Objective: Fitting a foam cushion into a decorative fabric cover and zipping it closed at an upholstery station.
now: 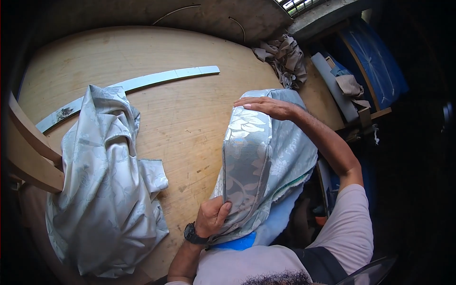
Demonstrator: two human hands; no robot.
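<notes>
A cushion in a silvery floral cover [244,171] stands on edge in front of my body, its piped side band facing left. At the near end of that band, my left hand [213,217] is closed on the cover, its thumb pressed on the fabric. My right hand [268,107] lies flat across the cushion's far top corner, fingers stretched out. White padding [280,213] and a bright blue piece [240,242] show from under the cover's frayed near edge.
A heap of matching floral fabric [109,180] lies to the left beside curved wooden parts [35,166]. A long pale strip [156,79] crosses the wooden table [190,52]. Crumpled brown cloth [287,59] sits at the far corner, and a blue plastic-covered piece [375,61] stands at right.
</notes>
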